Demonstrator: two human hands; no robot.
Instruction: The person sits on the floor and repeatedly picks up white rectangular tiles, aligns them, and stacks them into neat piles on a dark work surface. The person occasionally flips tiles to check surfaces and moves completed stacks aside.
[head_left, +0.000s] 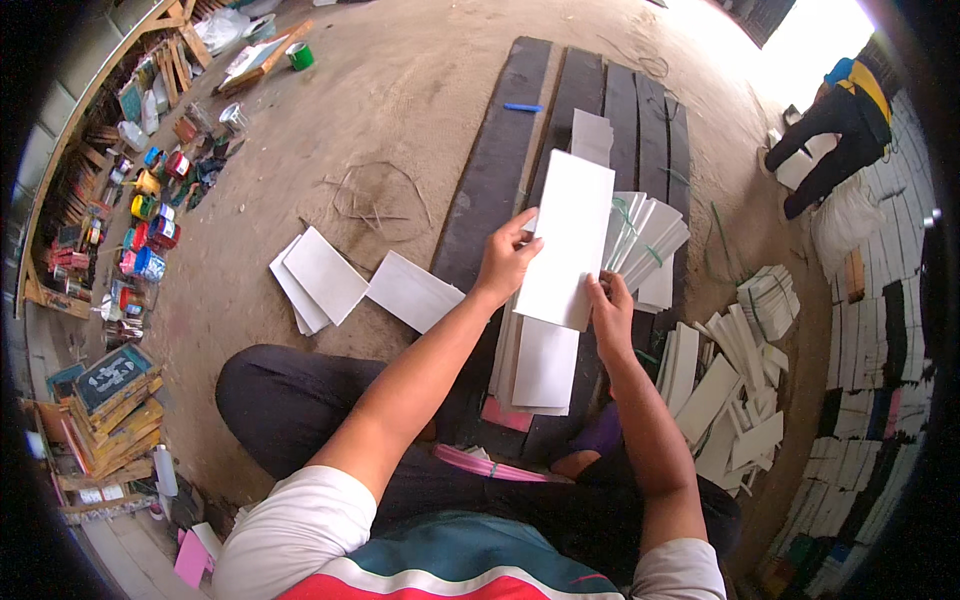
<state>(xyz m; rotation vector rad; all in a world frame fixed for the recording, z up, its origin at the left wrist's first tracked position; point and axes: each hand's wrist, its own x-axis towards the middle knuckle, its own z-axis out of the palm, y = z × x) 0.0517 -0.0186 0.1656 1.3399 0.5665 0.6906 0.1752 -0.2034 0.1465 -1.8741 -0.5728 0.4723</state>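
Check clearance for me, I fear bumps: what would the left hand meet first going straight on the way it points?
The white panel first: the left hand already touches its left edge. Beyond that, the pale piece on the black boards seems roughly in line, though depth is unclear.

Sheet stack (546,370) on planks (492,160), paint cans (163,233) far left, strip pile (712,398) right.

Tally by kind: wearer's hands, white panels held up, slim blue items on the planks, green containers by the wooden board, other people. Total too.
Wearer's bare hands, left hand and right hand: 2
White rectangular panel held up: 1 visible
Slim blue item on dark flat planks: 1
Green cylindrical container by wooden board: 1
Other person: 1
Total: 6
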